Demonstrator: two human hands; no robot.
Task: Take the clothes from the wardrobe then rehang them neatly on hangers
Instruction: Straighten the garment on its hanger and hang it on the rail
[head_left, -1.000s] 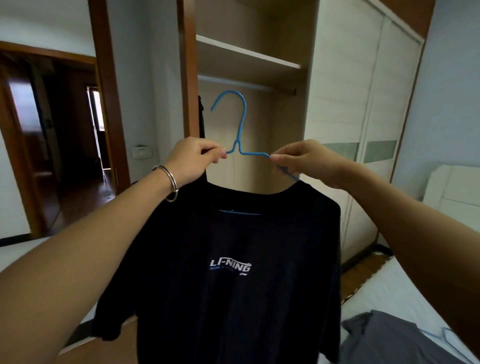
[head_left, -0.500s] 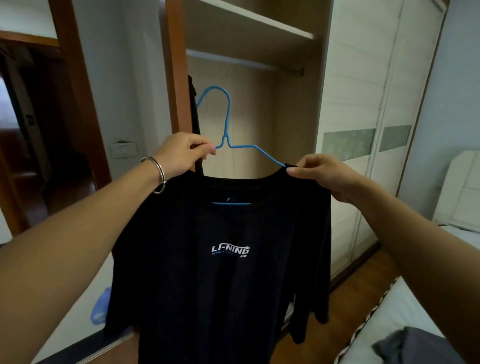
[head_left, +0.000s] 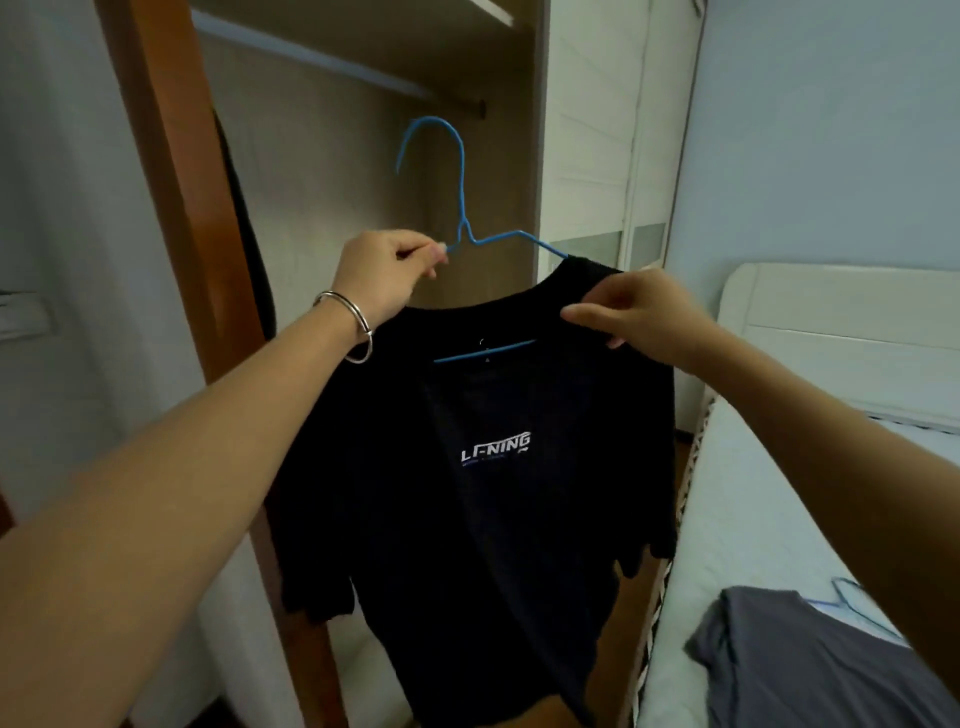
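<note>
A black T-shirt (head_left: 483, 493) with a white chest logo hangs on a blue wire hanger (head_left: 460, 208), held up in front of the open wardrobe. My left hand (head_left: 387, 275) pinches the hanger's left arm just below the hook, a metal bangle on its wrist. My right hand (head_left: 634, 317) pinches the shirt's right shoulder by the collar. The hanger's hook points up toward the wardrobe rail (head_left: 311, 62), a little below it and not touching it. The hanger's bottom bar shows through the neck opening.
A dark garment (head_left: 249, 234) hangs at the wardrobe's left side behind the brown frame (head_left: 182, 208). White sliding doors (head_left: 592, 156) stand to the right. A bed (head_left: 753, 519) at right carries a grey shirt (head_left: 810, 665) and another blue hanger (head_left: 852, 597).
The view has swung right and closer to the wardrobe. My right hand slid from the hanger's wire arm down onto the shirt's shoulder, which now covers more of the wire.
</note>
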